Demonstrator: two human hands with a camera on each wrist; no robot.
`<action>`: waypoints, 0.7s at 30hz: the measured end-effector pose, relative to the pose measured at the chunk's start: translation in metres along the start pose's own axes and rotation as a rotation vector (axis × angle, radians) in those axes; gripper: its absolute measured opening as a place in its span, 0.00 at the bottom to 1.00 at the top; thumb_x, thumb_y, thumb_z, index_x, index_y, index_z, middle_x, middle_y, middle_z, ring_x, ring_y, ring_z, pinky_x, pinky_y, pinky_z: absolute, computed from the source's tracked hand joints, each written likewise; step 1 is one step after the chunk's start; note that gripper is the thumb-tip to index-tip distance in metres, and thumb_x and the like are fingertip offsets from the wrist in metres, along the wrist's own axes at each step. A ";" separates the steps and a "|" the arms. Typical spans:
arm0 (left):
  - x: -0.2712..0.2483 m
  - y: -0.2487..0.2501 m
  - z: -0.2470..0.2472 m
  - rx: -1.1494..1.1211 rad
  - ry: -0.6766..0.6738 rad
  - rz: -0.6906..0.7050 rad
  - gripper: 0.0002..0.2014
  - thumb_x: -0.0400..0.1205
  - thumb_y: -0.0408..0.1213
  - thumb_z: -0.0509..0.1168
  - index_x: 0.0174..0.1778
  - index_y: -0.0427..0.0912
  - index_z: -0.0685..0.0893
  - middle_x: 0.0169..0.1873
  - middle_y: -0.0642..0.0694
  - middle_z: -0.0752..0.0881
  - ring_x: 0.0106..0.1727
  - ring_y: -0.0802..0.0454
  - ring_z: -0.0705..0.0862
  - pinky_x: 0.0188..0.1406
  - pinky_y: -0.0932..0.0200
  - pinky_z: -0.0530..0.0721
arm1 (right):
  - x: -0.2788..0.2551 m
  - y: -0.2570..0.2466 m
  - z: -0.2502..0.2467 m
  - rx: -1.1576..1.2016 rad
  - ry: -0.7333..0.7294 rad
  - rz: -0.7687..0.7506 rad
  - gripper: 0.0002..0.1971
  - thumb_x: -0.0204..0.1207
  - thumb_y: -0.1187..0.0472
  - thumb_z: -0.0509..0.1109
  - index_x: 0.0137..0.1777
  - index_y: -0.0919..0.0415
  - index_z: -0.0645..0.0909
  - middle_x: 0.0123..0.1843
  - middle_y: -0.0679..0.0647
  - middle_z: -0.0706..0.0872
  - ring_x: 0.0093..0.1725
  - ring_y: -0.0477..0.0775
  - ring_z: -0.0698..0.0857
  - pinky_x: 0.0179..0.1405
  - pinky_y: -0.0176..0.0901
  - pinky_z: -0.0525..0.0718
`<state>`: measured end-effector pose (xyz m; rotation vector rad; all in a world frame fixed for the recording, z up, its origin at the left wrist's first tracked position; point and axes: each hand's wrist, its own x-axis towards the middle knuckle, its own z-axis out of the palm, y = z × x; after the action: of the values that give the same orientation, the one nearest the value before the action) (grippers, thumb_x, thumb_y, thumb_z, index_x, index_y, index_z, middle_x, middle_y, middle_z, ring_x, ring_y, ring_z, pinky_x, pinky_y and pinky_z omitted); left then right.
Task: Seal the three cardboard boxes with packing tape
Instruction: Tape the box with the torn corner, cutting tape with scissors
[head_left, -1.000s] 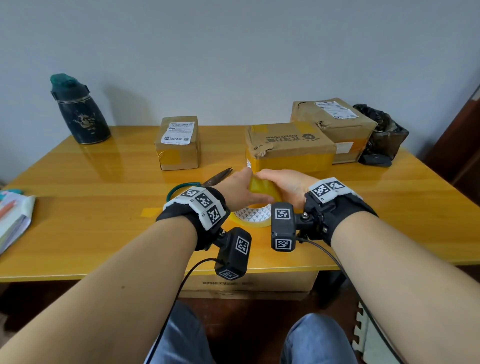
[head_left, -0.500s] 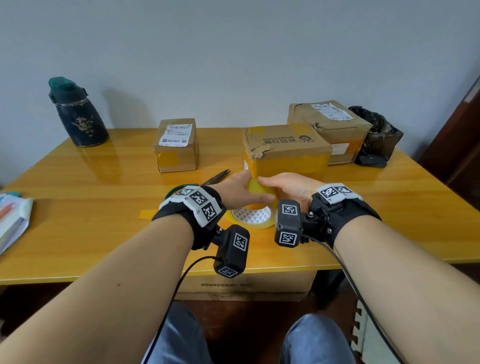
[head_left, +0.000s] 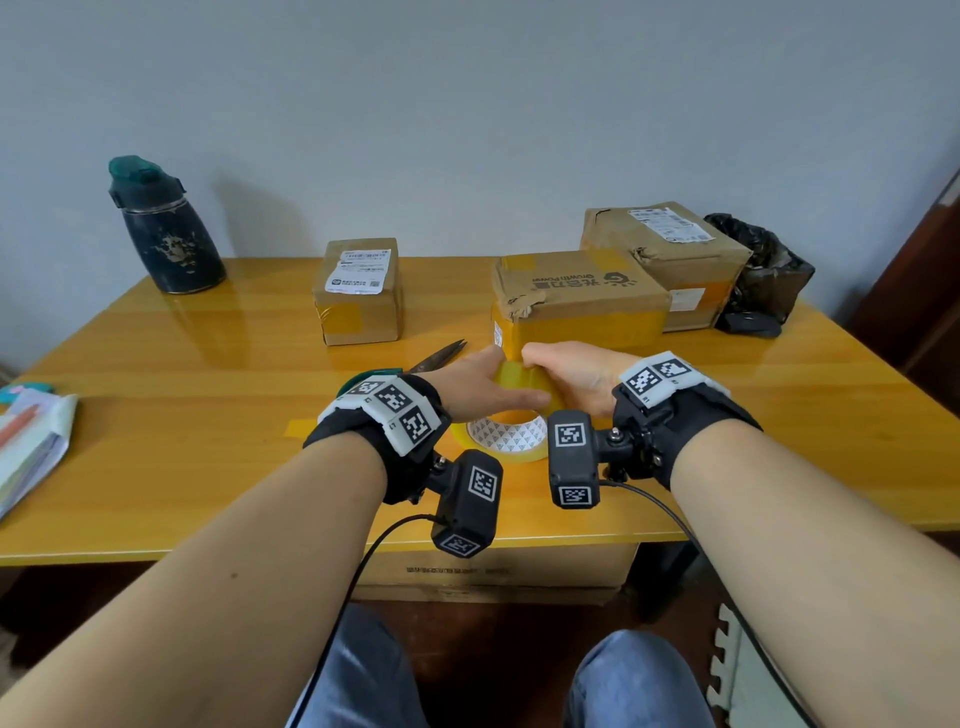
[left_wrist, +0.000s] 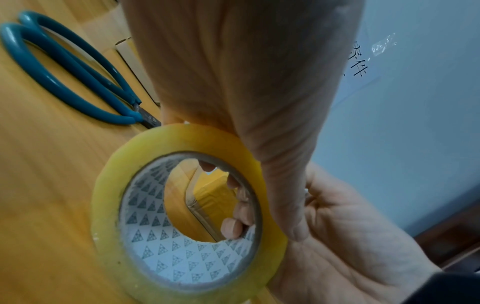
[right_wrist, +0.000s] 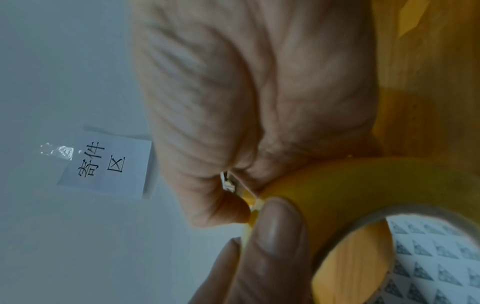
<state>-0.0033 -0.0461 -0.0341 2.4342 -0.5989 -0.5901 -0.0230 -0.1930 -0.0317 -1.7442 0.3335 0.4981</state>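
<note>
Left hand (head_left: 478, 387) and right hand (head_left: 576, 371) both grip the yellow packing tape roll (head_left: 511, 436), held upright. Right fingers pinch its outer edge. The roll stands just before the middle cardboard box (head_left: 582, 296) on the tabletop (head_left: 208, 415).

A: How much of the tape roll (head_left: 506, 439) shows in the head view?

B: Only its near rim; the hands (head_left: 524, 382) cover the top, and the wrist cameras (head_left: 467, 501) overlap its lower edge.

A: The scissors (head_left: 436, 356)?

B: Just the blade tips; the left wrist band hides most of the handles.

A: The box labels (head_left: 358, 270)?

B: Too small to read. The papers (head_left: 26, 452) on the bench are cut off at the left edge.
</note>
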 end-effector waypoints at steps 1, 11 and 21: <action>0.000 0.001 0.000 0.004 0.001 0.004 0.26 0.77 0.61 0.67 0.61 0.47 0.71 0.42 0.54 0.77 0.41 0.60 0.76 0.35 0.61 0.73 | -0.001 0.001 -0.001 0.018 -0.007 0.000 0.09 0.81 0.65 0.53 0.40 0.61 0.72 0.22 0.53 0.81 0.21 0.50 0.82 0.21 0.38 0.77; 0.001 0.004 0.002 0.039 -0.001 0.002 0.29 0.77 0.60 0.67 0.65 0.44 0.71 0.49 0.50 0.78 0.46 0.54 0.77 0.40 0.59 0.74 | -0.007 0.000 0.003 0.046 0.011 0.027 0.05 0.76 0.60 0.58 0.42 0.59 0.73 0.36 0.57 0.77 0.33 0.55 0.78 0.30 0.44 0.77; 0.000 0.003 0.001 0.042 -0.009 0.014 0.30 0.77 0.61 0.67 0.66 0.44 0.72 0.54 0.47 0.81 0.52 0.50 0.81 0.52 0.54 0.81 | -0.002 0.003 0.001 0.069 -0.005 0.001 0.05 0.75 0.62 0.56 0.38 0.56 0.69 0.32 0.54 0.72 0.30 0.52 0.73 0.27 0.42 0.74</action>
<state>-0.0047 -0.0491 -0.0331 2.4659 -0.6372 -0.5891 -0.0264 -0.1931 -0.0328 -1.6763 0.3444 0.4859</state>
